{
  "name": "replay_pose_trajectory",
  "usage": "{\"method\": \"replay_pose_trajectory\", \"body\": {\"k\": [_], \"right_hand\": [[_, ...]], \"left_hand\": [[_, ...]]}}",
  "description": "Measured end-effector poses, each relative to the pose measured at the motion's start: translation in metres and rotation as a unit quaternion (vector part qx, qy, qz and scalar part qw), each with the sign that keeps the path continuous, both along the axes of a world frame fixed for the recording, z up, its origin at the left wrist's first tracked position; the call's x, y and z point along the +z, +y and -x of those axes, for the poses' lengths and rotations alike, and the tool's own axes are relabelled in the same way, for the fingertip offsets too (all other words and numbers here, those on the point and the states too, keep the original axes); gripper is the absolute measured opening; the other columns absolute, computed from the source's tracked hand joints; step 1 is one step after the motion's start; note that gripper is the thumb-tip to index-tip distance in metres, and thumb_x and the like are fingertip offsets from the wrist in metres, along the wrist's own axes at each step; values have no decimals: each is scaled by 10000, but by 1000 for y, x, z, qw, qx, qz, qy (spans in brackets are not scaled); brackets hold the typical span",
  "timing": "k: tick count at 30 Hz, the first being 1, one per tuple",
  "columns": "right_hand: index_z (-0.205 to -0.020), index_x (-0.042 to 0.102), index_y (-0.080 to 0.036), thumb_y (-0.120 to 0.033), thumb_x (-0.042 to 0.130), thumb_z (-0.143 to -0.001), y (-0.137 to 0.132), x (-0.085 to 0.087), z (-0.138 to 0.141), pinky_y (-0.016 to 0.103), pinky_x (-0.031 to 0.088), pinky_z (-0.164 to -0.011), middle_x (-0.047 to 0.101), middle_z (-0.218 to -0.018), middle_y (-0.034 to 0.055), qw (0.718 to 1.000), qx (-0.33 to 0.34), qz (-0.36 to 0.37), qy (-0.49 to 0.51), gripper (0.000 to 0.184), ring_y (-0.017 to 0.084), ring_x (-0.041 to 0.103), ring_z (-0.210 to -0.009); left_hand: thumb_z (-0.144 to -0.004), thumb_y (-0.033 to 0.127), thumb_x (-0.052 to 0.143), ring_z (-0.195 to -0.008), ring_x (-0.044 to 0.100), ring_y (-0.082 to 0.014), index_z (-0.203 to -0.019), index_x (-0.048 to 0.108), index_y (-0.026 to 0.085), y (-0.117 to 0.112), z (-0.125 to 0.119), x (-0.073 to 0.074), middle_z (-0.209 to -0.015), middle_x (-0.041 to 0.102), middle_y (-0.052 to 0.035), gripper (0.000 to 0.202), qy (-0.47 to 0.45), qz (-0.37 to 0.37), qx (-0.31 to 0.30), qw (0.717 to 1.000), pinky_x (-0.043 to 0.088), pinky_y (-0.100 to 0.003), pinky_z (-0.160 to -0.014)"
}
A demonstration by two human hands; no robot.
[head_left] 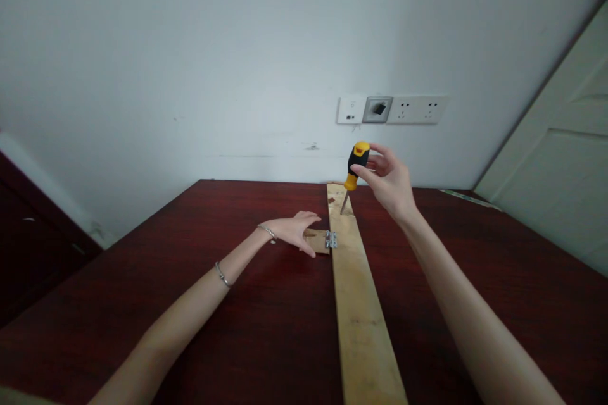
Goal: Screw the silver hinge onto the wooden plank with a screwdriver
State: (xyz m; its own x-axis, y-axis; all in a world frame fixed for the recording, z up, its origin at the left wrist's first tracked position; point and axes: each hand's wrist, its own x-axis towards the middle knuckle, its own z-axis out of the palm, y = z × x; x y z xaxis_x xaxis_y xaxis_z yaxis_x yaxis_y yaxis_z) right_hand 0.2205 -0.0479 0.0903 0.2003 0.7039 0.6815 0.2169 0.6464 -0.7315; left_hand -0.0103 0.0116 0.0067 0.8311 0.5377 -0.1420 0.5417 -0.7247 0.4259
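My right hand grips a screwdriver with a yellow and black handle between thumb and fingers. The screwdriver's shaft slants down and its tip is over the far part of a long pale wooden board; whether it touches the wood I cannot tell. A metal hinge lies across the joint between the board's left edge and a small wooden block. Around that block my left hand lies open, thumb on the near side and fingers on the far side.
The dark red table reaches back to a white wall. Switches and sockets are set in the wall. A pale strip lies at the table's far right, near a white door.
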Motion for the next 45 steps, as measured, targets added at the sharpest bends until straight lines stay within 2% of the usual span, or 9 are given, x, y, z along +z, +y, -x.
{"method": "replay_pose_trajectory", "body": {"k": [3,8,10,14,19,24,30,37,45], "right_hand": [[-1298,499,-260,-403,741,-723,5,-10,-2,399,559,-858,689,-988,36,999,24,8,-23,640,210,662,-949],[-1399,409,-268,-391,697,-781,9,-19,2,397,523,-924,682,-936,22,998,43,1,-39,693,190,650,-912],[-1380,439,-271,-401,684,-791,11,-22,4,391,536,-897,677,-964,30,998,47,-10,-45,650,190,643,-912],[-1320,506,-287,-398,680,-792,14,-29,6,355,570,-799,657,-1059,47,997,50,-22,-50,566,190,632,-928],[-1287,530,-302,-349,675,-799,15,-33,8,336,569,-785,640,-1084,47,997,56,-20,-51,512,181,623,-935],[-1302,514,-300,-329,660,-815,16,-36,10,336,571,-762,636,-1023,44,995,69,-23,-66,509,178,617,-905],[-1296,518,-297,-344,657,-820,19,-40,10,339,568,-759,633,-1043,49,993,71,-33,-84,497,179,614,-900],[-1295,516,-301,-340,655,-824,19,-42,11,333,564,-745,639,-1008,41,994,69,-25,-86,493,176,623,-877],[-1295,514,-298,-341,656,-822,18,-41,11,331,566,-736,643,-1004,43,994,59,-34,-85,496,182,627,-886]], "left_hand": [[-583,587,796,-1436,157,-360,-1479,270,62,1,-6,-25,-1534,190,-241,1165,-16,-3,-12,1000,204,-446,-1164],[-600,521,820,-1316,385,-324,-1416,362,70,1,-9,-39,-1401,391,-216,1039,-56,-21,-16,998,316,-390,-1114],[-604,530,817,-1254,444,-311,-1378,409,93,0,-9,-40,-1337,437,-183,978,-57,-34,-11,998,365,-381,-1075],[-609,578,798,-1203,469,-307,-1359,423,106,-2,-11,-42,-1298,431,-156,962,-47,-58,10,997,405,-389,-1033],[-684,589,742,-1191,461,-286,-1362,420,95,-2,-12,-43,-1294,421,-152,899,-42,-79,-6,996,387,-371,-1049],[-740,574,703,-1151,470,-279,-1315,472,88,-3,-13,-42,-1251,441,-147,788,-35,-99,-16,994,395,-368,-1030],[-744,551,711,-1105,482,-258,-1215,544,134,-4,-14,-43,-1194,459,-117,651,-45,-100,-21,994,414,-351,-987],[-719,553,736,-1095,484,-252,-1214,546,111,-2,-13,-43,-1192,464,-120,690,-58,-85,-16,995,416,-350,-988],[-713,555,744,-1086,492,-241,-1182,564,136,0,-12,-47,-1179,477,-107,655,-79,-87,-19,993,413,-348,-981]]}}
